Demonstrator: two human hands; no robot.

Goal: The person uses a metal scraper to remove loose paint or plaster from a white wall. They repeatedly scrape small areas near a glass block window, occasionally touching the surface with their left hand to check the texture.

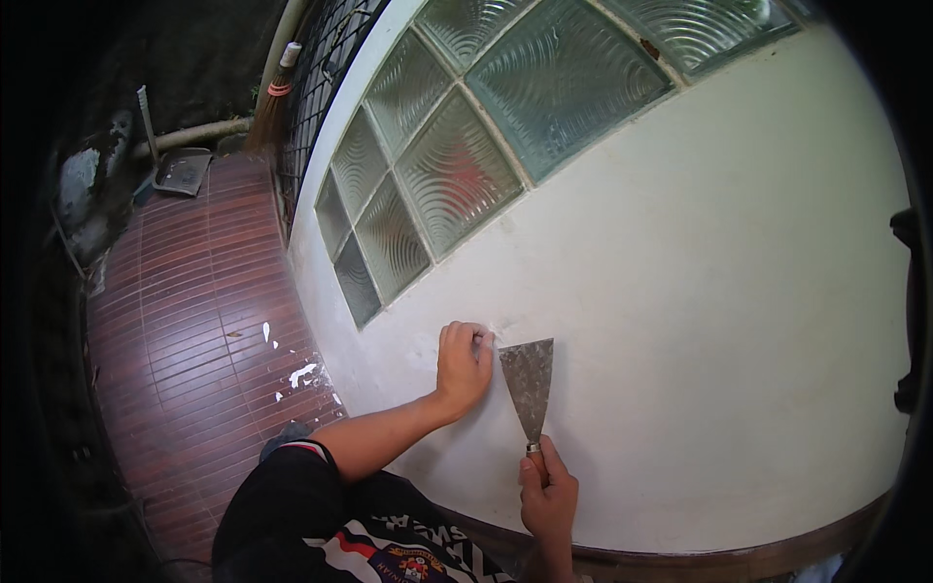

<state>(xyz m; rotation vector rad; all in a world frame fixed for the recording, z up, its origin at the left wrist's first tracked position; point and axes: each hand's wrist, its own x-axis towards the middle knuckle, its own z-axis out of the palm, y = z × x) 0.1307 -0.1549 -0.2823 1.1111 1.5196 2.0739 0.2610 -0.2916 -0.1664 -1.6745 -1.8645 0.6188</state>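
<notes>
My right hand grips the wooden handle of a putty knife. Its wide, stained metal blade points up and lies in front of the white painted wall; whether the edge touches the wall I cannot tell. Just left of the blade, my left hand is at the wall with curled fingers. Thumb and forefinger come close together beside a rough patch of the paint. Anything pinched between them is too small to make out.
A glass block window spans the wall above my hands. White paint flakes lie on the reddish-brown tiled floor at left. Farther off are a long-handled dustpan, a broom and a dark metal grille.
</notes>
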